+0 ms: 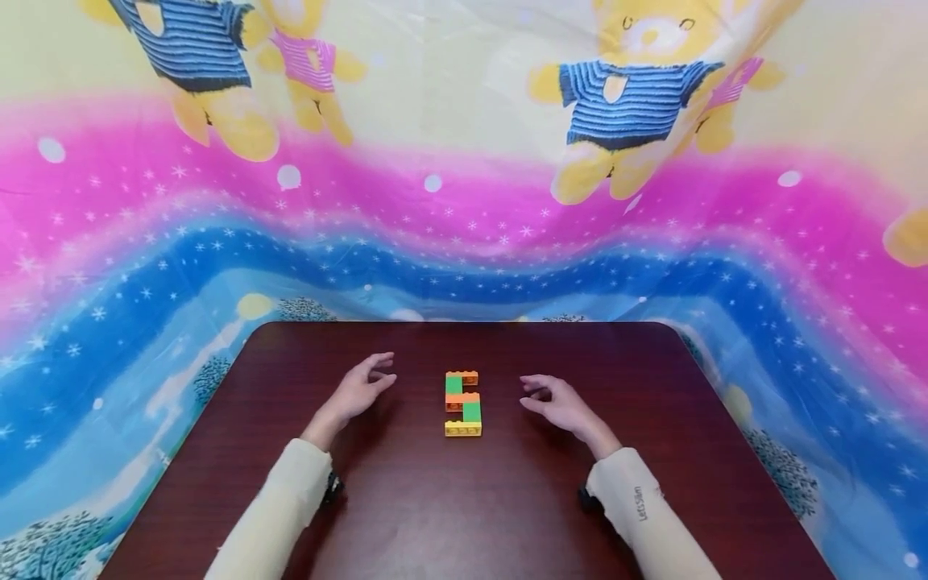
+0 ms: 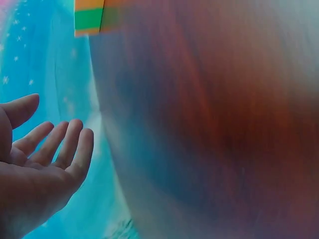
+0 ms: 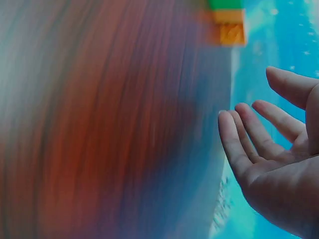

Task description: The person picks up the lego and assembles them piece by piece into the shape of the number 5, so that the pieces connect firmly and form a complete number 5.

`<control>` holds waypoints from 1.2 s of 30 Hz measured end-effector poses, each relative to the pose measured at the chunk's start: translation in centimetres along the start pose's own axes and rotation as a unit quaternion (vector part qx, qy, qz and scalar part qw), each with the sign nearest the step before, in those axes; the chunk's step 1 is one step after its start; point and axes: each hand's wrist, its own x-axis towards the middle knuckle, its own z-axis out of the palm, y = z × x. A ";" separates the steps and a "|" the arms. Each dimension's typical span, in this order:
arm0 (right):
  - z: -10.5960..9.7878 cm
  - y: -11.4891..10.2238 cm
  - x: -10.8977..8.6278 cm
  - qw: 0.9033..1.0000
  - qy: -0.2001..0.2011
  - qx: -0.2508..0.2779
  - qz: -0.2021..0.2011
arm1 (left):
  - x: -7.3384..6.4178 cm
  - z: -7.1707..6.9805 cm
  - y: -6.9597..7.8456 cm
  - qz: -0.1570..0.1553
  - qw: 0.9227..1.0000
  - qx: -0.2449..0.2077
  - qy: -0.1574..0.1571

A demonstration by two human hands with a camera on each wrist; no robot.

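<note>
Toy building bricks in orange, green and yellow form an S- or 5-shaped brick figure (image 1: 471, 412) in the middle of the table. My left hand (image 1: 362, 390) hovers to its left, apart from it, with nothing held; the fingers are relaxed in the left wrist view. To the right of the figure, also apart, is my right hand (image 1: 561, 403), its fingers loosely bent around nothing. Part of the brick figure (image 2: 88, 19) shows at the top of the left wrist view. A green and orange corner of it (image 3: 231, 25) appears in the right wrist view.
A dark red-brown table (image 1: 449, 515) with rounded far corners lies under both hands. Behind and beside it hangs a cloth (image 1: 464, 201) printed with bears, snowflakes and pink and blue bands. Dark bands sit at both wrists, below pale sleeves (image 1: 275, 499).
</note>
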 end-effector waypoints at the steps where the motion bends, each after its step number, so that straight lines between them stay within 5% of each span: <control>1: -0.6 0.3 -0.2 1.000 0.007 -0.025 -0.010 | -0.1 -0.8 0.1 0.006 1.000 0.011 0.002; 7: -4.7 1.4 -2.2 0.980 0.058 -0.172 -0.081 | -1.6 -4.8 1.1 0.055 0.990 0.133 0.010; 12: -8.2 0.1 -3.0 0.957 0.108 -0.242 -0.117 | -2.8 -8.2 2.7 0.095 0.958 0.264 0.051; 17: -11.0 -2.1 -3.5 0.920 0.190 -0.294 -0.178 | -3.6 -10.6 4.5 0.148 0.912 0.365 0.110; 22: -12.3 -3.5 -4.3 0.871 0.274 -0.330 -0.240 | -4.4 -11.6 5.9 0.215 0.852 0.437 0.191; 26: -12.7 -3.3 -4.4 0.834 0.322 -0.350 -0.280 | -4.8 -12.1 5.8 0.275 0.808 0.450 0.262; 31: -12.6 -2.7 -4.4 0.804 0.346 -0.380 -0.300 | -5.2 -12.0 4.8 0.320 0.766 0.466 0.307; 36: -12.0 -1.7 -4.5 0.774 0.371 -0.404 -0.316 | -5.5 -11.6 3.5 0.354 0.733 0.479 0.329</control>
